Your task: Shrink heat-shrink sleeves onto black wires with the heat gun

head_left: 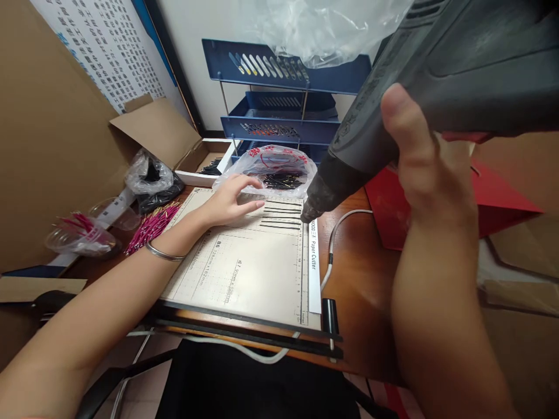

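My right hand (419, 169) grips the handle of a dark grey heat gun (437, 75), raised close to the camera. Its nozzle (312, 210) points down at the right ends of several thin black tubes (282, 216) lying in rows on the beige paper cutter board (244, 273). My left hand (231, 201) lies flat on the board with fingers spread, its fingertips resting at the left ends of the black tubes. A metal bangle (162, 253) circles my left wrist.
A clear bag of black tubes (273, 169) sits behind the board. Pink-ended wires (151, 227), plastic bags and an open cardboard box (161, 131) lie at left. A blue tray rack (283, 99) stands behind. A red folder (493, 198) is at right. A white cable (336, 233) crosses the wooden table.
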Demonstrator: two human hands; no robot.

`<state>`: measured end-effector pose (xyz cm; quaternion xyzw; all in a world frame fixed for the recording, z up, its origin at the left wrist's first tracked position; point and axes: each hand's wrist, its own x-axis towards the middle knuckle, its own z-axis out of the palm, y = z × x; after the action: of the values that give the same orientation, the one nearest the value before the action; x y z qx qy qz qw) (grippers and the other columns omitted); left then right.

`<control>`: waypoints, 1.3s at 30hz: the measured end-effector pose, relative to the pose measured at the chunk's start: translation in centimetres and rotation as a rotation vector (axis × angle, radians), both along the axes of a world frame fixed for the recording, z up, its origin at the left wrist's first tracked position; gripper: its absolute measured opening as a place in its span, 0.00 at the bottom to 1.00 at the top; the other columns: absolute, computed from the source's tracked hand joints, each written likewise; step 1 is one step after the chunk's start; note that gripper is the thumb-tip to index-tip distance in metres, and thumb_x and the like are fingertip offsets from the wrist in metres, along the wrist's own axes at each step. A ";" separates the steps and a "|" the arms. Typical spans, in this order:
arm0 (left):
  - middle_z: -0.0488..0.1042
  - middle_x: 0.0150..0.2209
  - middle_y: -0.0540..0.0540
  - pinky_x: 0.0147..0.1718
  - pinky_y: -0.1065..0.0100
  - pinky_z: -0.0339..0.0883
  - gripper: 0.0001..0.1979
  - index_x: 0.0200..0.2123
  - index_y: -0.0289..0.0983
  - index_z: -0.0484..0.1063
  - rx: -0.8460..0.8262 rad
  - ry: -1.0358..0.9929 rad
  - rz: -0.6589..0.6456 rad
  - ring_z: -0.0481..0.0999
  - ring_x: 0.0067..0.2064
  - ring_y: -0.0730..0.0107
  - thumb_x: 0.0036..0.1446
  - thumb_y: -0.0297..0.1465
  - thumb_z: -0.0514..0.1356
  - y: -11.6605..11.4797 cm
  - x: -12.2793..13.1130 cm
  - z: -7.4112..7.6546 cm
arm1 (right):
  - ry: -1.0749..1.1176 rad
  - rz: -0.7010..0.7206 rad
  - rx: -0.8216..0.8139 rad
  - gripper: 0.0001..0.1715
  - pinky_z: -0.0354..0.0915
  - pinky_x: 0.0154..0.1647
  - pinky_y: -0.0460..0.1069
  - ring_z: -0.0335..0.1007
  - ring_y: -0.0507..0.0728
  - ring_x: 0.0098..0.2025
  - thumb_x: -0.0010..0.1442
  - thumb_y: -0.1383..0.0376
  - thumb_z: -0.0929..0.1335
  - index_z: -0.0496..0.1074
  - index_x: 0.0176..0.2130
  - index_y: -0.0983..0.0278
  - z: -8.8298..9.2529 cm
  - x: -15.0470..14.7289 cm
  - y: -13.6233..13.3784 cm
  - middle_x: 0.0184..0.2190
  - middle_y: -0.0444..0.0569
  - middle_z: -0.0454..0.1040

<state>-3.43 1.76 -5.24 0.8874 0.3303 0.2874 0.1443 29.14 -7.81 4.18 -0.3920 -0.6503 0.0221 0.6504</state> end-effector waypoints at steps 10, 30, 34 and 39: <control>0.70 0.73 0.33 0.78 0.35 0.54 0.46 0.71 0.39 0.70 -0.018 0.165 -0.172 0.61 0.78 0.35 0.62 0.65 0.66 0.2 0.0 -1.0 | -0.102 0.026 0.033 0.25 0.58 0.84 0.58 0.73 0.58 0.71 0.72 0.44 0.72 0.82 0.59 0.55 0.2 -0.4 -0.4 0.59 0.41 0.82; 0.67 0.76 0.32 0.79 0.33 0.50 0.44 0.73 0.39 0.70 -0.095 0.208 -0.189 0.55 0.81 0.34 0.66 0.62 0.64 -0.3 0.2 -0.4 | -0.260 -0.074 0.121 0.26 0.68 0.77 0.61 0.78 0.61 0.68 0.71 0.43 0.73 0.83 0.57 0.55 -0.1 0.2 0.7 0.57 0.40 0.84; 0.67 0.76 0.32 0.79 0.32 0.50 0.46 0.72 0.40 0.71 -0.092 0.211 -0.195 0.55 0.81 0.33 0.63 0.63 0.67 -0.2 0.1 -0.5 | -0.260 -0.048 0.115 0.25 0.67 0.78 0.62 0.78 0.61 0.68 0.71 0.43 0.72 0.83 0.57 0.55 -0.1 0.4 0.9 0.59 0.40 0.84; 0.67 0.76 0.32 0.79 0.32 0.51 0.46 0.71 0.40 0.71 -0.094 0.202 -0.206 0.55 0.81 0.32 0.61 0.63 0.68 -0.1 0.0 -0.7 | -0.228 -0.029 0.089 0.28 0.58 0.82 0.63 0.74 0.63 0.71 0.69 0.43 0.73 0.83 0.59 0.55 0.0 0.5 0.8 0.58 0.40 0.83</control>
<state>-3.42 1.68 -5.89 0.9333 0.2635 0.1644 0.1803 29.59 -6.99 4.19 -0.3723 -0.7147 -0.0610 0.5890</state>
